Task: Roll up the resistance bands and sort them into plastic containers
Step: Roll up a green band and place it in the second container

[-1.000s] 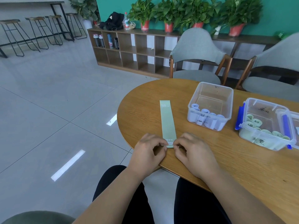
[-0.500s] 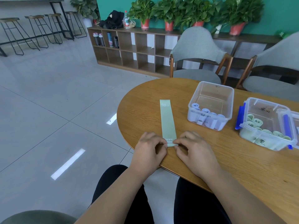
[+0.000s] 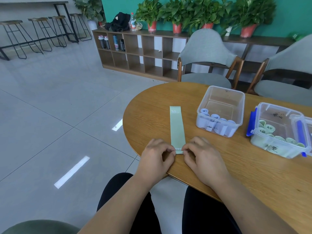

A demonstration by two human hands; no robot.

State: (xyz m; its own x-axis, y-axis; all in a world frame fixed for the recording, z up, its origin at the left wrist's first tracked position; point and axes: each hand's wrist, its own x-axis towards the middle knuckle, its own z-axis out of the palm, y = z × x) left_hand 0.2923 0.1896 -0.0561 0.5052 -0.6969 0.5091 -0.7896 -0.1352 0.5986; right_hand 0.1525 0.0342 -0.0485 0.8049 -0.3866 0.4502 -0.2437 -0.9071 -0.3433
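A pale green resistance band (image 3: 177, 127) marked "30" lies flat on the wooden table (image 3: 152, 112), stretching away from me. Its near end is folded into a small first turn. My left hand (image 3: 156, 157) pinches that end from the left, and my right hand (image 3: 201, 155) pinches it from the right. A clear plastic container (image 3: 222, 100) to the right holds several rolled light blue bands. Further right, a clear container with blue clips (image 3: 278, 115) holds several rolled green bands.
Two grey chairs (image 3: 207, 53) stand behind the table at the far side. A low wooden shelf (image 3: 138, 53) with bottles and potted plants lines the green wall. The table's rounded edge (image 3: 131, 142) is close to my left hand. My legs sit below the table's front edge.
Both hands stay at the band's near end with only slight finger shifts. The band lies in the same place.
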